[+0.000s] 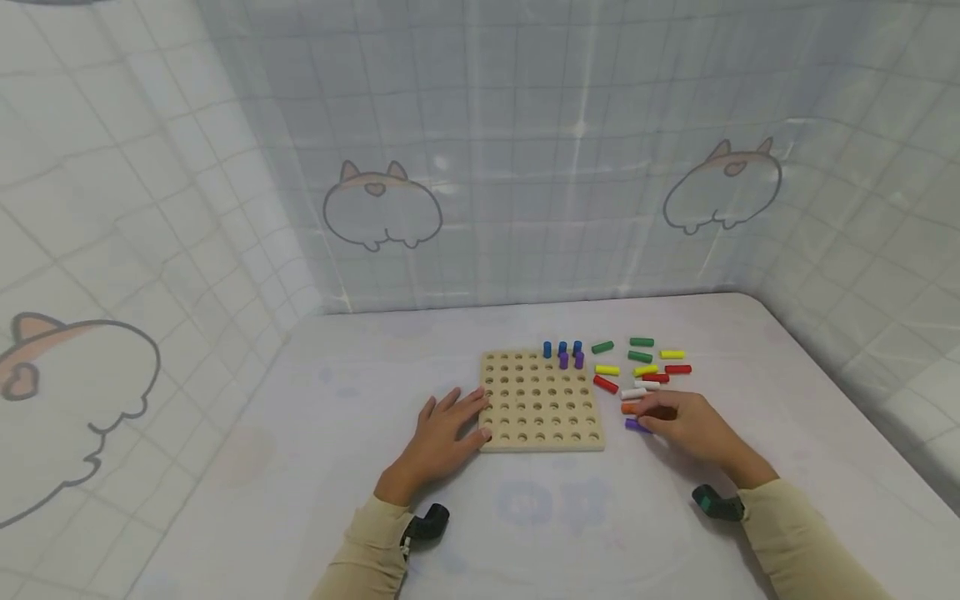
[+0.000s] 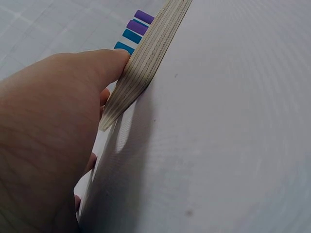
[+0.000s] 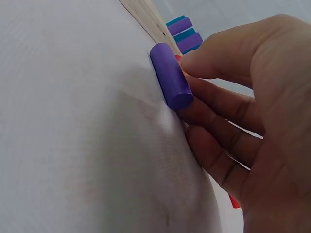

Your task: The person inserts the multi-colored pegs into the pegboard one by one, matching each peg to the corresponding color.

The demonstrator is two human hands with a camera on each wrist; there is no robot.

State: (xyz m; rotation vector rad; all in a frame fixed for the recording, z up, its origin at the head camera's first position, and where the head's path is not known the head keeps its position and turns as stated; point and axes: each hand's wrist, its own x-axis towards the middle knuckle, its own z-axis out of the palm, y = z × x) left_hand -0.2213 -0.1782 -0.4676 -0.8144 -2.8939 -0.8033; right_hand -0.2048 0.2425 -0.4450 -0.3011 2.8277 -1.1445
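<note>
A square wooden pegboard point(image 1: 536, 414) with rows of holes lies on the table. Three blue pegs point(image 1: 562, 348) stand upright along its back edge, two purple ones point(image 1: 564, 362) just in front of them. My left hand point(image 1: 442, 437) rests against the board's left edge, fingers spread, its thumb at the near corner. To the right of the board, my right hand point(image 1: 693, 427) has thumb and fingers closed about a loose purple peg point(image 3: 171, 76) lying at table level. An orange peg point(image 1: 628, 408) lies by the right fingertips, partly hidden by them.
Several loose pegs lie right of the board: green point(image 1: 641, 342), yellow point(image 1: 672, 355), red point(image 1: 606, 384) and white point(image 1: 633, 393). The white tabletop point(image 1: 360, 367) meets a grid-patterned curtain point(image 1: 525, 208) at the back and sides.
</note>
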